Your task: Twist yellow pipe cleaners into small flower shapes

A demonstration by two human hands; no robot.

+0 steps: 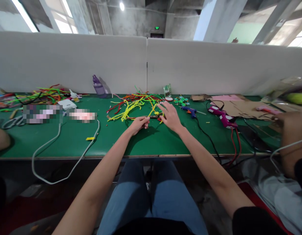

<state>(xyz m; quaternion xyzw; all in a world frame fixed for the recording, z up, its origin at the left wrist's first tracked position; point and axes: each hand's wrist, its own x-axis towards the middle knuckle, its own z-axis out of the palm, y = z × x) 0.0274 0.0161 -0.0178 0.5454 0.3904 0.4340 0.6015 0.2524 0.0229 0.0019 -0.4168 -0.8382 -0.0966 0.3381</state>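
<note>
Left hand (pixel 140 124) pinches one yellow pipe cleaner (pixel 151 111) by its end; right hand (pixel 171 117) lies spread flat at the edge of the loose pipe cleaner pile (pixel 131 104) on my green table (pixel 75 140). I see nothing twisted into a shape yet

A green surface (pixel 67 140) with a thin wooden front edge runs the full width. Along its far edge stand two white partition panels (pixel 67 62), meeting at a dark seam (pixel 147 65) near the middle. Above them are a bare concrete wall (pixel 136 19), a round ceiling lamp (pixel 122 6), a green exit sign (pixel 157 27) and a white column (pixel 214 19). Bright windows (pixel 65 23) glow at the upper left. The floor (pixel 31 202) below is dark, with red patches.
</note>
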